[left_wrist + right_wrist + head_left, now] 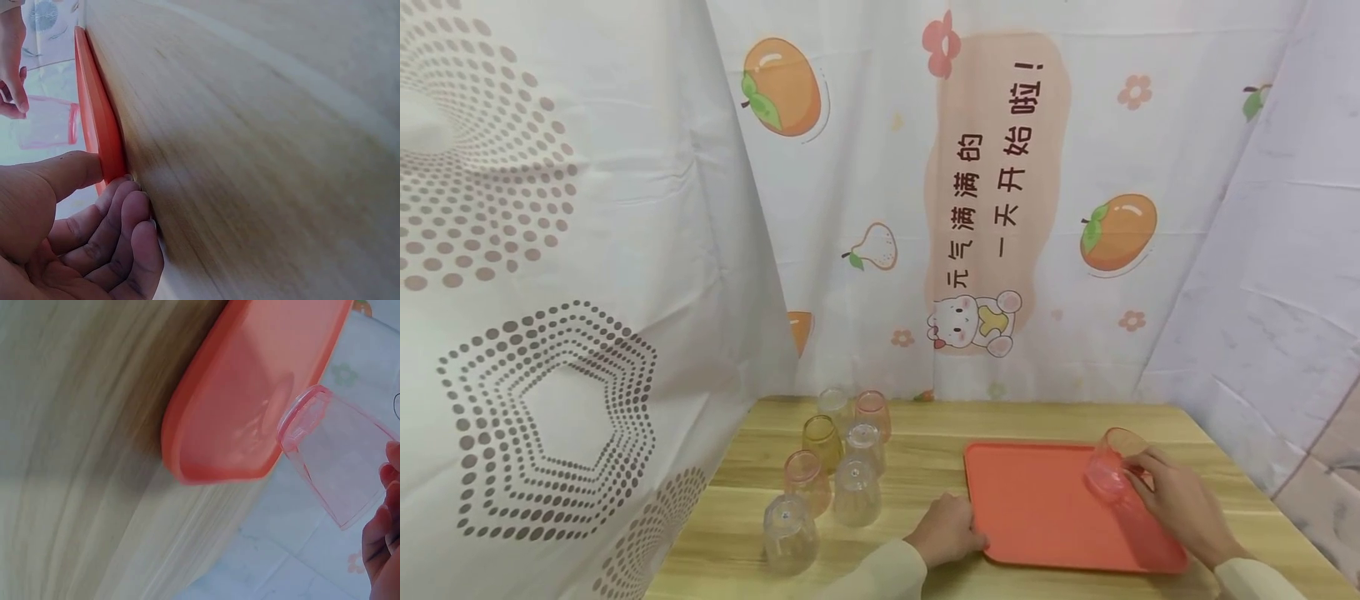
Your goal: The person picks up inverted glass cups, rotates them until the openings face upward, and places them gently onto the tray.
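A clear pink plastic cup (1107, 477) is in my right hand (1183, 500), whose fingertips pinch it near the rim. The cup tilts with its base downward, over the right part of a red tray (1030, 508). In the right wrist view, the base of the cup (340, 456) appears apart from the tray's floor. My left hand (946, 531) grips the tray's left front corner. In the left wrist view, the thumb presses on the tray's rim (103, 119) and the curled fingers sit at its lower edge by the tabletop.
On the wooden table (925, 433), left of the tray, several clear, pink and amber cups stand upside down in a cluster, such as an amber cup (822, 442) and a clear cup (790, 537). Patterned curtains (865, 167) hang behind and at both sides.
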`<state>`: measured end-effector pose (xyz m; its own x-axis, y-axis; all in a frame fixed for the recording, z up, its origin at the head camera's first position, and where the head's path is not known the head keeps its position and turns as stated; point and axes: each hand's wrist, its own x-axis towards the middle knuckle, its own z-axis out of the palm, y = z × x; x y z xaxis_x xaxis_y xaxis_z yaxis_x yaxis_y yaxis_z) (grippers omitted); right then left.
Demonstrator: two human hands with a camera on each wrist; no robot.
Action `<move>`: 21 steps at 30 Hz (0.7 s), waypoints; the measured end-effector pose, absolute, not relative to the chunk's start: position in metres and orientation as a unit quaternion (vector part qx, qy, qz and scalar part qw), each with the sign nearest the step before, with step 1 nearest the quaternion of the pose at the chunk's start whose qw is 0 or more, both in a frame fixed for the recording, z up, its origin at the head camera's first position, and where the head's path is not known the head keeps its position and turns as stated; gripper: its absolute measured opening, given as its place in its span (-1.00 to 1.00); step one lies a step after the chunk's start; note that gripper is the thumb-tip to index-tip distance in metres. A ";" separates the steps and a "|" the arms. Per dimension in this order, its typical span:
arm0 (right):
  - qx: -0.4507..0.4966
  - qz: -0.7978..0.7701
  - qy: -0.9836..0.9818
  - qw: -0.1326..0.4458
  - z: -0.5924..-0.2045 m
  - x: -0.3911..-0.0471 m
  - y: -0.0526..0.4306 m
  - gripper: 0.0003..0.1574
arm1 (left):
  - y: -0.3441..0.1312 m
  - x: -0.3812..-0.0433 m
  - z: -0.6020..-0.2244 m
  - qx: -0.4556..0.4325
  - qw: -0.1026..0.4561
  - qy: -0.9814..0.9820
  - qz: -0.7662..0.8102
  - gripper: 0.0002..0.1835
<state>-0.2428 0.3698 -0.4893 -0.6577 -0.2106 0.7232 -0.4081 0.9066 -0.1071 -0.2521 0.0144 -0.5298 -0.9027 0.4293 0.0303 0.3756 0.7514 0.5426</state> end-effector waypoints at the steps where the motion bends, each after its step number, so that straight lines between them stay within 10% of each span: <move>1: 0.174 0.129 -0.901 0.377 -0.490 -0.244 0.371 -0.58 | 0.015 -0.252 -0.530 0.215 0.048 0.935 0.279 -0.48; 21: 0.203 0.103 -0.899 0.375 -0.495 -0.267 0.385 -0.61 | 0.015 -0.250 -0.527 0.221 0.047 0.937 0.267 -0.48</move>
